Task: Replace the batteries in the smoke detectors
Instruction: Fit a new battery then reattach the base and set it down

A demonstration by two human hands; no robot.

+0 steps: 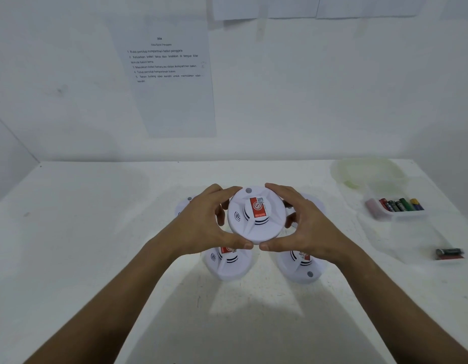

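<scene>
A round white smoke detector with a red label is held above the table, face up. My left hand grips its left rim and my right hand grips its right rim, thumbs nearly meeting at its near edge. Below them two more detectors stand on the table, one at the near left and one at the near right. Parts of two others show behind my hands, at the left and the right. A clear tray at the right holds several batteries.
A clear shallow tray at the right holds a dark battery at its near end. A round translucent container sits at the back right. A printed instruction sheet hangs on the wall. The white table meets walls behind and left.
</scene>
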